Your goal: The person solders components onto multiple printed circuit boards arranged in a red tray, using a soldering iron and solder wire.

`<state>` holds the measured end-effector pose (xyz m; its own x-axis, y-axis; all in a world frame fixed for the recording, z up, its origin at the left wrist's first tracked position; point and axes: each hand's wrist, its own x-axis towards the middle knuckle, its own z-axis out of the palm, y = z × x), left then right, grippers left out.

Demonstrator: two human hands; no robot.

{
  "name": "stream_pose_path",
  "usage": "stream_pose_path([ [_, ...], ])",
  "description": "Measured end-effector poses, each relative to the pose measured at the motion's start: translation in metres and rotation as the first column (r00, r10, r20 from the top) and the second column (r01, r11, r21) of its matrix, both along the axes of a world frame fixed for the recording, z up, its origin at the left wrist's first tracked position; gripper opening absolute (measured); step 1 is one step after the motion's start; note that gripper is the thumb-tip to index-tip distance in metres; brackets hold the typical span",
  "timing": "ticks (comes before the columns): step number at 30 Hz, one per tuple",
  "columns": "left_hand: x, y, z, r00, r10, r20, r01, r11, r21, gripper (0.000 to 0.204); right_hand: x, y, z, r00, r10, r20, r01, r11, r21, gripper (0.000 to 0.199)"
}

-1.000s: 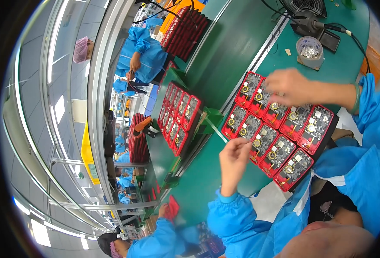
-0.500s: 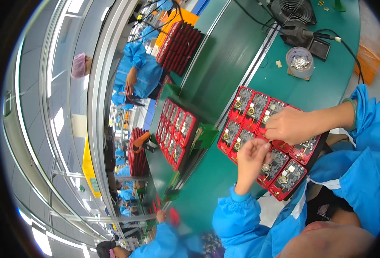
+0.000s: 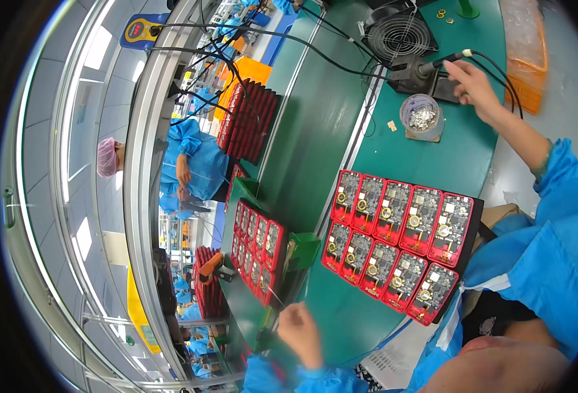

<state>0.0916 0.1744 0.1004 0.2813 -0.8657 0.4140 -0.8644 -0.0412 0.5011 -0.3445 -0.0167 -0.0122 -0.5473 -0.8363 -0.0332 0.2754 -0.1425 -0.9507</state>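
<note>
My right hand [image 3: 475, 88] reaches to the soldering iron [image 3: 449, 59], which rests in its dark stand. Its fingers are partly stretched and apart beside the handle; whether they touch it is hard to tell. My left hand [image 3: 300, 333] is off to the left, fingers pinched on a thin pale wire [image 3: 276, 298] that sticks out toward the far tray. Between the hands lies a tray of red cases in two rows, each holding a dark circuit board [image 3: 407, 272] with a yellow ring-shaped part or coiled wire.
A tub of silvery bits [image 3: 423, 116] stands near the iron stand [image 3: 412, 75] and a fan [image 3: 399, 38]. Another board tray [image 3: 259, 245] sits on the left by a green bracket [image 3: 304, 251]. Stacked red trays [image 3: 250, 121] stand farther back. A co-worker in blue [image 3: 194, 164] is beyond.
My hands have left the boards. The right moved up to the soldering iron; the left moved down and left with the thin wire. The view has also shifted.
</note>
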Motion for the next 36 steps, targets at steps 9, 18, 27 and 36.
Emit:
stream_pose_path([
  [9, 0.022, 0.006, 0.031, 0.991, 0.094, 0.094, -0.079, 0.986, -0.150, 0.018, -0.030, -0.018, -0.003, 0.956, -0.211, -0.204, 0.147, 0.946, -0.287, 0.034],
  [18, 0.012, 0.001, 0.046, 0.955, 0.165, 0.246, -0.157, 0.986, -0.053, 0.010, -0.016, 0.020, -0.028, 0.714, 0.174, -0.679, -0.463, 0.844, -0.271, 0.013],
  [27, -0.025, -0.057, 0.028, 0.891, -0.116, 0.440, 0.139, 0.990, -0.019, 0.007, 0.042, -0.004, 0.039, 0.727, 0.624, -0.286, -0.683, 0.621, -0.384, 0.025],
  [36, -0.055, -0.119, -0.046, 0.874, -0.236, 0.425, 0.298, 0.951, -0.086, 0.007, 0.175, -0.048, 0.035, 0.802, 0.349, -0.484, -0.586, 0.616, -0.526, 0.019],
])
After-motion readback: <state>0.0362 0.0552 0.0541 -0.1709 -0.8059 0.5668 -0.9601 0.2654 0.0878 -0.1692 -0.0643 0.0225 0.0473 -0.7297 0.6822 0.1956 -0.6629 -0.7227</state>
